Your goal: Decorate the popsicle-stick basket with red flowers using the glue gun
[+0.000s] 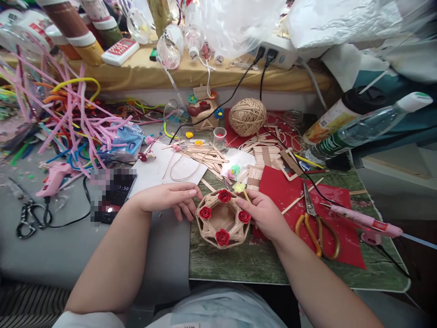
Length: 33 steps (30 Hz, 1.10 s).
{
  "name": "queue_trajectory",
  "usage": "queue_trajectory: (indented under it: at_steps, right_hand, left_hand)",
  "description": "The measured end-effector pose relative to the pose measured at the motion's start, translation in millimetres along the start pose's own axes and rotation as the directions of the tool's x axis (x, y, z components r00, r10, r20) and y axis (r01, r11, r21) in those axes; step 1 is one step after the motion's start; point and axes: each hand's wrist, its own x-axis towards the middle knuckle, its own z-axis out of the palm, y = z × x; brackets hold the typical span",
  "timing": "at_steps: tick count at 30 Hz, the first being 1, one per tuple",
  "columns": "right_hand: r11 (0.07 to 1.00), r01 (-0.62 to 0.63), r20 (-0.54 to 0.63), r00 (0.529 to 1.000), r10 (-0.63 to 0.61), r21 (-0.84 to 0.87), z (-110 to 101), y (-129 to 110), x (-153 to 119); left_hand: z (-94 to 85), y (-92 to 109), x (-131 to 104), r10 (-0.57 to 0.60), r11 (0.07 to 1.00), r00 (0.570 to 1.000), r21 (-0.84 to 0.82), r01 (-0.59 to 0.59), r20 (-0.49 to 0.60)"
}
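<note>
A twine-wrapped basket (pixel 209 231) with many sides stands on the green table in front of me. Red roses sit around its rim, among them a front rose (pixel 223 237) and a back rose (pixel 224 196). My left hand (pixel 181 200) lies beside the basket's left side, fingers stretched out and the tips close to its edge; whether they touch is unclear. At the right side, my right hand (pixel 264 212) pinches the stem of a small pale yellow flower (pixel 240 187), its thumb near the right rose (pixel 243 216). Some right fingers are hidden behind the thumb.
Right of the basket lie orange-handled scissors (pixel 316 225) on red paper (pixel 344 248) and a pink glue gun (pixel 367 221). A twine ball (pixel 247 117) and wooden sticks (pixel 208 159) are behind. Leftward are a phone (pixel 119 193), another glue gun (pixel 56 177) and pink pipe cleaners (pixel 83 114).
</note>
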Motion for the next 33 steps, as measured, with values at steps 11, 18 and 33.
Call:
queue_trajectory:
  at_steps: [11, 18, 33]
  right_hand:
    - [0.955, 0.027, -0.207, 0.978, 0.037, 0.296, -3, -4, 5]
    - [0.913, 0.039, -0.243, 0.968, 0.066, 0.405, -6, -7, 8]
    - [0.936, 0.124, -0.063, 0.992, -0.109, 0.33, -3, -3, 2]
  left_hand:
    - [2.9, 0, 10, 0.276, 0.957, 0.959, -0.078, -0.28, -0.057]
    - [22.3, -11, 44, 0.432, 0.871, 0.877, -0.153, -0.466, -0.209]
    - [44.6, -16, 59, 0.433, 0.765, 0.822, -0.331, -0.552, -0.37]
